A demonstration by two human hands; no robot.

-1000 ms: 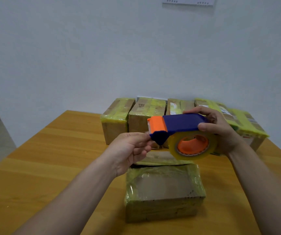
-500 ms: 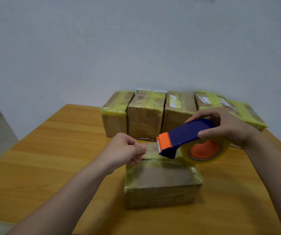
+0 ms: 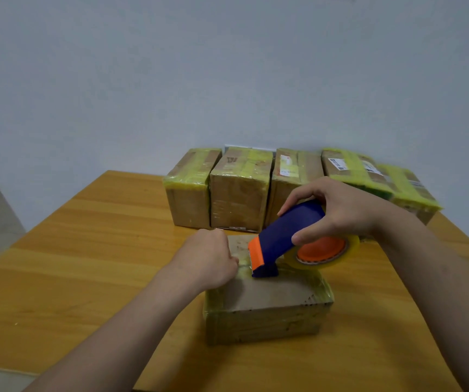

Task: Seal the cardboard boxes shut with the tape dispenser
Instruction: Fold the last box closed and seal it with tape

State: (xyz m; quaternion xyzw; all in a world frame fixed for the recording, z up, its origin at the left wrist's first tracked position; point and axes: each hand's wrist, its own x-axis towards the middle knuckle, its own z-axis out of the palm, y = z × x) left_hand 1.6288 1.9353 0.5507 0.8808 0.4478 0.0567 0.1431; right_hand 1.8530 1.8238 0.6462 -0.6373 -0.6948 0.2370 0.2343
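A: On the wooden surface, how does the near box look?
B: Brown cardboard, filmed in yellowish tape. The blue-and-orange tape dispenser sits nose-down on its top. The right hand grips it, and the left hand, curled, pinches the tape end.
A: Any writing?
B: White labels on the back boxes, too blurred to read.

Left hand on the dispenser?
No, the right hand grips the dispenser; the left hand is beside it, pinching the tape end on the box.
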